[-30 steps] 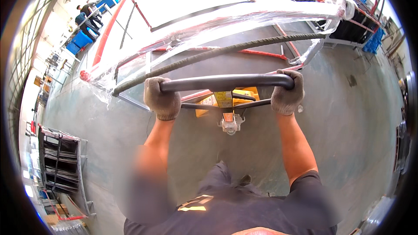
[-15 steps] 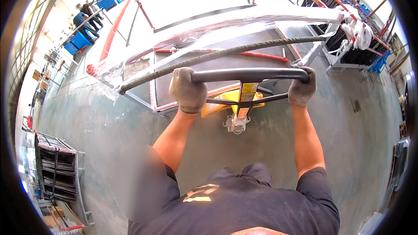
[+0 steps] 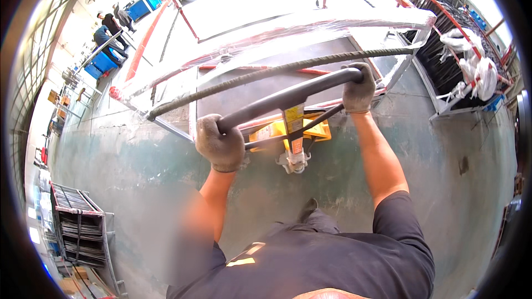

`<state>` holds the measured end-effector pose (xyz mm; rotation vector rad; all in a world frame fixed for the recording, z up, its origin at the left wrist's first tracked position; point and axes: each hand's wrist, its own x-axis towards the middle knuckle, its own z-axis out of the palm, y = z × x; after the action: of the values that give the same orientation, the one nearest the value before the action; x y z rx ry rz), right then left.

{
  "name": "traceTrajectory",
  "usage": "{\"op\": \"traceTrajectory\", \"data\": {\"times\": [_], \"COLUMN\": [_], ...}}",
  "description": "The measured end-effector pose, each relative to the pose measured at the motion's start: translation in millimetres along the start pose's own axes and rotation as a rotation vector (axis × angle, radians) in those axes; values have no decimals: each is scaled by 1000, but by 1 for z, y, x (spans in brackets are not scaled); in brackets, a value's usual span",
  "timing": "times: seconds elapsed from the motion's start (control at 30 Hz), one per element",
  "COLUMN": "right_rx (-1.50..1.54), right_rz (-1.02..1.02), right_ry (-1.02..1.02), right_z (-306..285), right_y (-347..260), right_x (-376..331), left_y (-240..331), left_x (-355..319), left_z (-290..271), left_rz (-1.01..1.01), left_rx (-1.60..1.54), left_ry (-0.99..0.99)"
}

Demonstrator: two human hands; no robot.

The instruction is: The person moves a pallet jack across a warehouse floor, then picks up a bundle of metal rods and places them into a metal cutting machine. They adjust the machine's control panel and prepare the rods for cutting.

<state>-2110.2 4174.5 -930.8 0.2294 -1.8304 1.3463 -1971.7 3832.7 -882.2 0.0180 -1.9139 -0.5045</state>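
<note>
Both my hands wear grey knit work gloves and grip the black handle (image 3: 288,97) of a yellow pallet jack (image 3: 317,131). My left hand (image 3: 221,144) wraps round the handle's left end, low and close to me. Round the right end, farther off and higher, my right hand (image 3: 359,87) is closed, so the bar slants. Just beyond stands a large metal frame rack (image 3: 191,97) with red and white bars, partly wrapped in clear film. A dark wrapped cord (image 3: 277,71) stretches across its near side. The jack's forks are hidden from view.
To the right stands a rack of dark stacked parts (image 3: 438,66) with white plastic bundles (image 3: 471,66). At lower left is another loaded rack (image 3: 83,227). Several people (image 3: 111,36) are near blue bins (image 3: 101,63) at far left. Green-grey floor (image 3: 138,160) surrounds the jack.
The handle has turned from nearly level to slanted: my left hand moved down and left, my right hand up and left. The right-hand rack appears nearer.
</note>
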Motion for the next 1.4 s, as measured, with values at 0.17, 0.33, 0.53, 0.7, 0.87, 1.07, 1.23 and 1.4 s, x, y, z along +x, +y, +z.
{"op": "traceTrajectory", "data": {"times": [0.17, 0.33, 0.53, 0.7, 0.87, 1.07, 1.23, 1.4], "right_rx": [53, -25, -110, -77, -145, -23, 33, -44], "right_rz": [-38, 11, -3, 24, 27, -38, 28, -40], "right_ry": [7, 2, 46, 87, 89, 15, -122, -113], "right_z": [67, 106, 151, 176, 191, 228, 243, 255], "right_y": [6, 11, 26, 35, 37, 32, 44, 69], "right_x": [20, 39, 56, 59, 70, 97, 77, 100], "left_y": [-51, -93, -156, -192, -214, -281, -306, -303], "left_x": [29, 58, 99, 120, 139, 176, 189, 214], "left_z": [35, 75, 151, 203, 239, 302, 350, 428], "left_rz": [-31, -12, -61, -29, -40, -176, -264, -112], "left_rx": [53, 87, -29, -104, -164, -311, -386, -303], "left_ry": [14, 74, 62, -17, -29, -47, -187, -211]}}
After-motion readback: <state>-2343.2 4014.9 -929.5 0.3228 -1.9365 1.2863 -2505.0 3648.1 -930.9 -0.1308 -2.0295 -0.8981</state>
